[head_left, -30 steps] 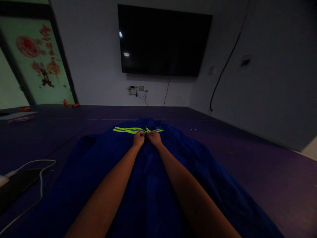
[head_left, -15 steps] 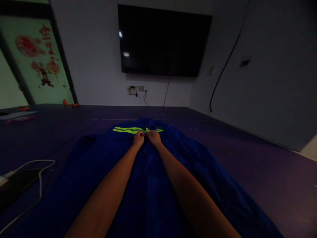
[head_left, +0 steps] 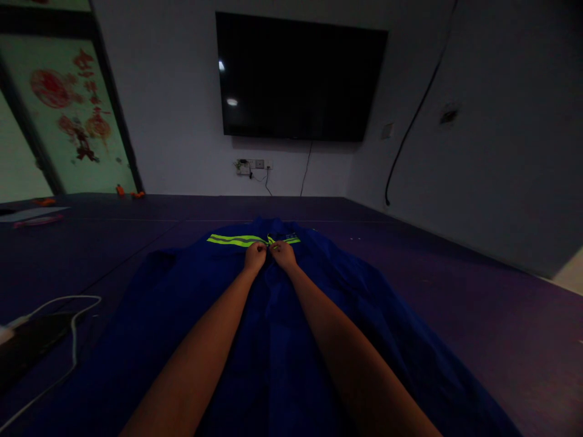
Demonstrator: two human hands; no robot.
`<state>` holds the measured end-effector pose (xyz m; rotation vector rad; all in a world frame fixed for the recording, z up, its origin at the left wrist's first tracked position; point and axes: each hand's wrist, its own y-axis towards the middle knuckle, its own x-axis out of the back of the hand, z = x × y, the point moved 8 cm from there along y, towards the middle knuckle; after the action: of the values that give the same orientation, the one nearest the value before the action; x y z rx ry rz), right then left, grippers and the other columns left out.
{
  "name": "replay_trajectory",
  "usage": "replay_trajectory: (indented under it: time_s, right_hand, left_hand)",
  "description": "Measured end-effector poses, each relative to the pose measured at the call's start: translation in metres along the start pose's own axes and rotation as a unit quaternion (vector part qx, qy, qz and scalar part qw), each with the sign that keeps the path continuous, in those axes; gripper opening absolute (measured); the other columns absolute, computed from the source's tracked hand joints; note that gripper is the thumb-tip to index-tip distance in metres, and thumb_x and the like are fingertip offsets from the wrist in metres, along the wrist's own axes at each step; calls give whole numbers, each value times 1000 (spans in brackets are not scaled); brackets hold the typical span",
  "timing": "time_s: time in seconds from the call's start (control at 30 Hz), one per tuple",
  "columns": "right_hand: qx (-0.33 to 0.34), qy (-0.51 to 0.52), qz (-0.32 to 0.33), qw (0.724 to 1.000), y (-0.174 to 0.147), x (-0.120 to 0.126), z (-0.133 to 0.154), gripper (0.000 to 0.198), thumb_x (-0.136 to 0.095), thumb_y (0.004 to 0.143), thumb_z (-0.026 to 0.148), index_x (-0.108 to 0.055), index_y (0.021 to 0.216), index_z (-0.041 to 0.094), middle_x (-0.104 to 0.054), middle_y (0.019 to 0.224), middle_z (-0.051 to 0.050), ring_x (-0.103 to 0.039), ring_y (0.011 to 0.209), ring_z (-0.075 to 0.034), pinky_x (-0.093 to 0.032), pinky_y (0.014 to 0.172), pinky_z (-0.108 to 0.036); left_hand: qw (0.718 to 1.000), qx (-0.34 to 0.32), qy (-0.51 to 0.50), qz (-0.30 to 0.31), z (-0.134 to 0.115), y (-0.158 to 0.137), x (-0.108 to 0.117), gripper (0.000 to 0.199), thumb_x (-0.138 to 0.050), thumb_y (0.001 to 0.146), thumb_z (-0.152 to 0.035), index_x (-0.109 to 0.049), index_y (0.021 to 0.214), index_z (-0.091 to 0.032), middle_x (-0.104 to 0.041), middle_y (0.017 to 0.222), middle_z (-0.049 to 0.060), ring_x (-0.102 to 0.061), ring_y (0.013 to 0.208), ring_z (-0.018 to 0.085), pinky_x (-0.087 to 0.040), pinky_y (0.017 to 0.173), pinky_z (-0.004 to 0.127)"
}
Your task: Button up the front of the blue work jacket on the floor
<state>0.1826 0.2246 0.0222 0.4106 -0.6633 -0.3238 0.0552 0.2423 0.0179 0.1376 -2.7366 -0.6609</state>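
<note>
A blue work jacket lies spread on the purple surface, its collar end farthest from me. A yellow-green reflective stripe with a grey band crosses its chest. Both of my arms reach out over the jacket to the front opening at stripe height. My left hand is closed in a pinch on the left side of the opening. Right beside it, my right hand pinches the other edge, where a bit of the stripe stands up. Any button or fastener between the fingertips is too small and dark to make out.
A white cable and a dark flat object lie at the left. Farther back are a pale flat sheet and small orange things. A television hangs on the wall ahead; a black cable runs down the right wall.
The view has tipped very slightly. Both hands stay pinched at the same spot on the jacket's front opening, with hardly any movement.
</note>
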Motion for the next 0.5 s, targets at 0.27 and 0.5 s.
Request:
replay_trajectory:
  time_s: [0.27,0.5]
  right_hand:
    - [-5,-17,-4,1000,-3,2,2,13,-53,70,17,-66,70,18,-59,55,0,-53,53,-11,-34,49,-18]
    - [-6,-24,-4,1000,-3,3,5,11,-55,70,19,-65,71,17,-61,58,-1,-55,57,-13,-36,53,-19]
  left_hand:
    - [1000,-1,15,-3,-4,-2,2,15,-51,72,-20,-62,63,-15,-63,65,2,-59,72,16,-44,70,26]
    - [1000,-1,23,-3,-5,-3,3,18,-53,73,-26,-62,62,-15,-62,63,2,-58,71,15,-43,66,24]
